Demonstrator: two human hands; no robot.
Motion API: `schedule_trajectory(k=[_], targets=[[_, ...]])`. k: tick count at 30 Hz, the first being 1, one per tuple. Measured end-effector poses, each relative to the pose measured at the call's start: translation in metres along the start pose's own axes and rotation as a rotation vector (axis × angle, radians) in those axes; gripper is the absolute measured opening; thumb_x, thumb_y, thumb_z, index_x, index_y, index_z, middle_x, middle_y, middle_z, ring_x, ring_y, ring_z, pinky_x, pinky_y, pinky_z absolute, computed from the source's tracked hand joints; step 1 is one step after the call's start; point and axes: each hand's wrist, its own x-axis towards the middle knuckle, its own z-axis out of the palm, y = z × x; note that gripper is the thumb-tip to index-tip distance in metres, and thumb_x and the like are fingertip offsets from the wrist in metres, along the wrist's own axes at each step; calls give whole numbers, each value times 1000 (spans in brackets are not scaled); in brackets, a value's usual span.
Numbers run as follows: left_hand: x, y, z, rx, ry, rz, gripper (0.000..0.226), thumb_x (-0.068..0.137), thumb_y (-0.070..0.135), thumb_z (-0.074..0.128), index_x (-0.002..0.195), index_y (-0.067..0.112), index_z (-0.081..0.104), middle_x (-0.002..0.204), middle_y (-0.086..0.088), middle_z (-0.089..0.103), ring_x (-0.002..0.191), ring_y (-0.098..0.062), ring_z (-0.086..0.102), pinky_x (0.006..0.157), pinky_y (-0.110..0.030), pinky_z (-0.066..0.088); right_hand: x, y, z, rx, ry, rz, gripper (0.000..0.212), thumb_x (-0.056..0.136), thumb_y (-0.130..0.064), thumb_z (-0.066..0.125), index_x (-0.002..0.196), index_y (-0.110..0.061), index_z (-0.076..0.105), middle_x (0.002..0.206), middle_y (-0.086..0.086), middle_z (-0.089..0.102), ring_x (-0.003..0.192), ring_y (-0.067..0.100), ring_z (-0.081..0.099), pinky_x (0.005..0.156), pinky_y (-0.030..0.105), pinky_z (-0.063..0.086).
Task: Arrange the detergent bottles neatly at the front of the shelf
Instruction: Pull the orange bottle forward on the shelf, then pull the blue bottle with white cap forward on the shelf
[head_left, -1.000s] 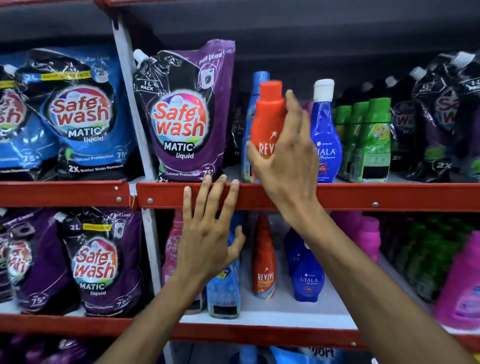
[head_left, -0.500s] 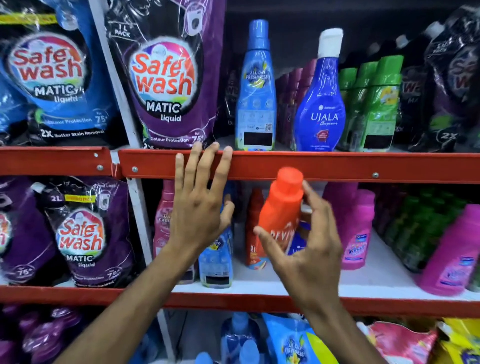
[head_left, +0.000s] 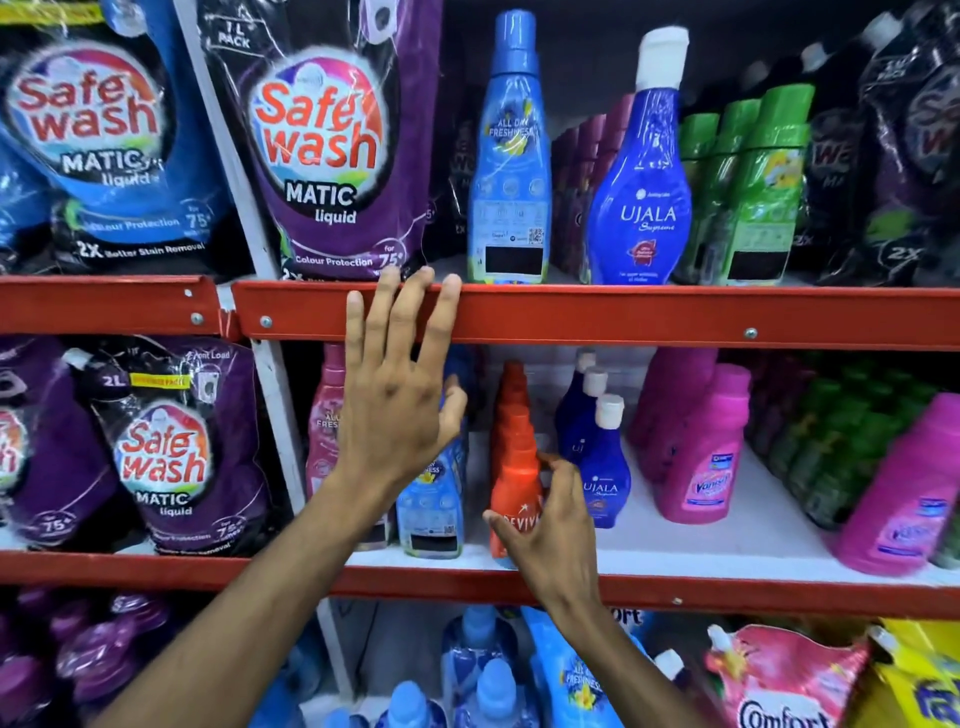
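Observation:
An orange Revive bottle (head_left: 517, 478) stands upright at the front of the middle shelf (head_left: 675, 545), heading a row of the same orange bottles. My right hand (head_left: 550, 535) wraps its lower part, thumb on the left side and fingers on the right. My left hand (head_left: 395, 410) lies flat with spread fingers, its tips on the red rail (head_left: 623, 314) of the upper shelf, and holds nothing. Beside the orange row stand dark blue Ujala bottles (head_left: 602, 467) on the right and a light blue bottle (head_left: 431, 509) on the left, partly hidden by my left wrist.
Pink Vanish bottles (head_left: 701, 457) and green bottles fill the right of the middle shelf. Above stand a tall light blue bottle (head_left: 509, 156), a big Ujala bottle (head_left: 644, 197) and green bottles (head_left: 763, 182). Safe Wash pouches (head_left: 322, 150) hang left. More bottles and pouches sit below.
My right hand took the orange bottle off the upper shelf, carried it down and set it at the front of the orange row on the middle shelf. The left hand stayed on the rail.

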Motion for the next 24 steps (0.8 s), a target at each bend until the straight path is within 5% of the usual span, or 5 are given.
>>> schedule_trajectory(k=[6, 10, 14, 19, 24], targets=[[-1, 4, 0, 19, -15, -29, 96, 73, 28, 73, 157, 15, 27, 161, -14, 34, 153, -34, 20, 124, -63, 17, -3, 0, 2, -39, -7, 0, 83, 67, -45, 85, 131, -27, 36, 125, -4, 51, 108, 20, 60, 78, 33, 51], [0, 5, -1, 29, -26, -46, 96, 74, 29, 74, 157, 15, 28, 161, -14, 34, 153, -34, 20, 123, -64, 17, -7, -5, -8, -104, -10, -61, 93, 71, -64, 72, 143, -21, 32, 138, 0, 45, 125, 20, 49, 90, 35, 51], [0, 8, -2, 41, -38, -61, 96, 74, 33, 73, 157, 15, 27, 162, -14, 32, 154, -34, 19, 122, -67, 15, 4, -29, -47, -104, 232, -340, 86, 83, -49, 68, 151, -9, 32, 158, 8, 34, 148, 23, 29, 117, 44, 33], [4, 25, -3, 55, -42, -147, 97, 73, 42, 70, 156, 13, 28, 162, -18, 28, 154, -38, 16, 120, -72, 8, 41, -70, -111, -327, 482, -519, 77, 85, -41, 64, 149, -7, 37, 160, 18, 25, 151, 38, 17, 119, 58, 20], [12, 49, 0, 33, -28, -121, 98, 70, 44, 68, 156, 15, 29, 164, -23, 23, 154, -43, 13, 117, -75, 9, 84, -92, -153, -465, 542, -508, 77, 87, -43, 59, 152, -12, 33, 162, 21, 16, 151, 43, 8, 120, 60, 14]])
